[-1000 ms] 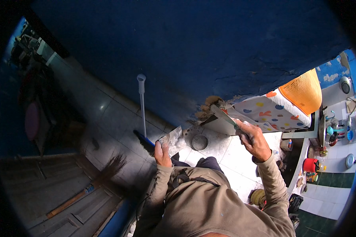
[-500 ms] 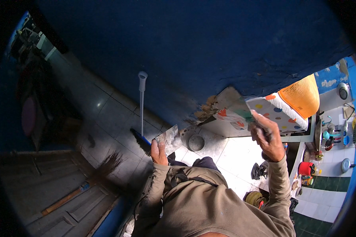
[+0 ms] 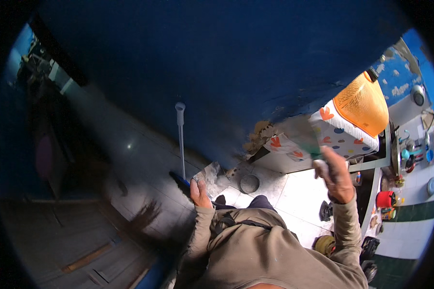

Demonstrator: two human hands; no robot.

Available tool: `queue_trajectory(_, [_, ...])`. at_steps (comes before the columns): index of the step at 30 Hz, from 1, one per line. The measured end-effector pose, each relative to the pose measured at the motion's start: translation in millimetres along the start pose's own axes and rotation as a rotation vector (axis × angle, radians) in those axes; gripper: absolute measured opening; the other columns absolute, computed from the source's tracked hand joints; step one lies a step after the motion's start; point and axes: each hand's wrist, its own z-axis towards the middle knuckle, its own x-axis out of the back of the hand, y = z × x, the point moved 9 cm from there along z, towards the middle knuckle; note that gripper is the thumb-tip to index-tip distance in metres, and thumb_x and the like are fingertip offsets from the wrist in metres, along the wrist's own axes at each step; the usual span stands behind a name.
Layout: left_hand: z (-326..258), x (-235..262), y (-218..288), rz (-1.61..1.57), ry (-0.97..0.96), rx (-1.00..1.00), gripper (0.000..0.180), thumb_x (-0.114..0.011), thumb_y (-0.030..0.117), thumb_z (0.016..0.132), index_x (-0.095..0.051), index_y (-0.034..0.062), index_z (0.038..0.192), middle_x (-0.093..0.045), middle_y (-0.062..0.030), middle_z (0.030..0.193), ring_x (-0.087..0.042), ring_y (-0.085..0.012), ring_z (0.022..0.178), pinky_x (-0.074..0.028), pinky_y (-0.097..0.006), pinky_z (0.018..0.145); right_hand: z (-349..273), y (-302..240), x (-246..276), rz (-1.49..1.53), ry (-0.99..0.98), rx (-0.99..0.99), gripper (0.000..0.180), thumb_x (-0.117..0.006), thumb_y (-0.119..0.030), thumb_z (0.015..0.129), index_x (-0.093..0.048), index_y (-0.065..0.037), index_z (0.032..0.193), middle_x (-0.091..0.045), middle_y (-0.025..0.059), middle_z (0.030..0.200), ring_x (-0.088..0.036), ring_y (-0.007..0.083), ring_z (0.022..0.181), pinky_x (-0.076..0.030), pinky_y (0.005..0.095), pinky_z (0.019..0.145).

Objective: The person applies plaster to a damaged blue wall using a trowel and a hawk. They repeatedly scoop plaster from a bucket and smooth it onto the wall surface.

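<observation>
My left hand (image 3: 200, 194) grips a flat, thin plate (image 3: 212, 176) smeared with grey-white paste. It is held low, in front of my body. My right hand (image 3: 337, 179) is closed round the handle of a putty knife (image 3: 303, 134) with a wide blade and a green part near the grip. The blade, blurred by motion, lies at the lower edge of the dark blue wall (image 3: 217, 62). Beside it is a peeling, tan-coloured patch (image 3: 261, 137). Whether the blade touches the wall I cannot tell.
A long-handled broom (image 3: 181, 139) leans on the wall to the left. A round grey bowl (image 3: 249, 183) stands on the tiled floor. An orange basket (image 3: 364, 106) rests on a spotted white cover (image 3: 345, 132) at right. A wooden door (image 3: 48, 231) fills the lower left.
The whole view has shifted, so things appear lower and slightly to the right. My right hand and putty knife are now blurred by motion. Both hands keep their hold.
</observation>
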Motion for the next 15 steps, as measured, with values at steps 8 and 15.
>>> queue_trajectory(8, [0,1,2,0.145,-0.001,0.087,0.054,-0.051,0.029,0.101,-0.043,-0.014,0.132,-0.052,-0.0253,0.132,-0.051,-0.0289,0.119,-0.037,-0.034,0.103,-30,42,-83,-0.145,-0.154,-0.099,0.047,-0.058,-0.022,0.094,-0.044,-0.007,0.138,-0.057,0.0217,0.099,-0.059,0.0415,0.089,-0.046,0.0467,0.076])
queue_trajectory(15, [2,-7,19,0.122,-0.027,0.068,0.044,-0.051,0.026,0.1,-0.05,-0.013,0.121,-0.058,-0.0212,0.116,-0.054,-0.0255,0.101,-0.042,-0.035,0.092,-73,73,-105,0.023,0.029,-0.337,0.044,-0.057,-0.03,0.096,-0.053,-0.002,0.13,-0.06,0.0295,0.106,-0.057,0.0458,0.098,-0.046,0.0467,0.084])
